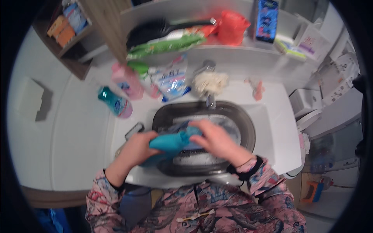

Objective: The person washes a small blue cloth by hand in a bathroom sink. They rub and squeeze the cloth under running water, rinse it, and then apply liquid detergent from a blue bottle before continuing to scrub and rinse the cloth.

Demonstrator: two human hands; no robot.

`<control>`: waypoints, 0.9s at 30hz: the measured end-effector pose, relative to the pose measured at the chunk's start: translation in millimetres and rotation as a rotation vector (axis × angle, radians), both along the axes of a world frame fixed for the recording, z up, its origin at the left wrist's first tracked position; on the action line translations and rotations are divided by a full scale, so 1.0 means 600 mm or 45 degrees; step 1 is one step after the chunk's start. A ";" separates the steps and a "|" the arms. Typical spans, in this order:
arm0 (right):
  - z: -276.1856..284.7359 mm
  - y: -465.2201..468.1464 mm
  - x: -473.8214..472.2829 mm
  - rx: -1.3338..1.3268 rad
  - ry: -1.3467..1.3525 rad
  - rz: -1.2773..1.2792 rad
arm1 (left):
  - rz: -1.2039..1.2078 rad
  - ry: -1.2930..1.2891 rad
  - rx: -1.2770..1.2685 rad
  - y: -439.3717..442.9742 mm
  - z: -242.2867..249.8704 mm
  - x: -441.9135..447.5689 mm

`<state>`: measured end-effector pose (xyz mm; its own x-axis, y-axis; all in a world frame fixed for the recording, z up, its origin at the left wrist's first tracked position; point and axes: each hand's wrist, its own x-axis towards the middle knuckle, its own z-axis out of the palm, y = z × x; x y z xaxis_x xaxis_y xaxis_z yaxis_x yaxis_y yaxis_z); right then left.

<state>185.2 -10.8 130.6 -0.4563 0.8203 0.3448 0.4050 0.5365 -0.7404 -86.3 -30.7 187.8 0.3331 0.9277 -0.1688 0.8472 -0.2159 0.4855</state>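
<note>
My left hand [139, 148] grips a teal plastic bottle [166, 143] tilted on its side above the sink, its neck pointing right. At that neck, my right hand [210, 139] holds a translucent blue cap [193, 131] between thumb and fingers; whether cap and neck touch is blurred. Under both hands, a dark grey oval basin [249, 137] sits in the white sink, with blue-grey cloth and what looks like a washboard [186, 160] inside. A brush [134, 130] lies by the left rim. A cream mesh bath puff [210, 83] hangs at the faucet [211, 102].
Left of the basin stand a teal-and-pink bottle [115, 102], a pink bottle [127, 81] and a white-and-blue pouch [172, 80]. The shelf behind holds a black-handled item [163, 30], green packaging [167, 46], a red bag [232, 28] and a phone [266, 20].
</note>
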 end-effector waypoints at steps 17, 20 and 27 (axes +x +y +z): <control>-0.046 -0.020 0.108 -0.330 0.177 -0.263 | -0.074 0.565 0.171 0.042 -0.017 0.007; -0.047 -0.022 0.110 -0.325 0.157 -0.243 | -0.092 0.601 0.165 0.054 -0.016 0.014; -0.048 -0.026 0.118 -0.329 0.121 -0.264 | -0.143 0.631 0.180 0.071 -0.015 0.033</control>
<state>256.1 -26.3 101.6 -0.2464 0.9580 0.1465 0.4085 0.2397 -0.8807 -66.6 12.1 178.7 0.3438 0.9160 -0.2069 0.9356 -0.3530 -0.0081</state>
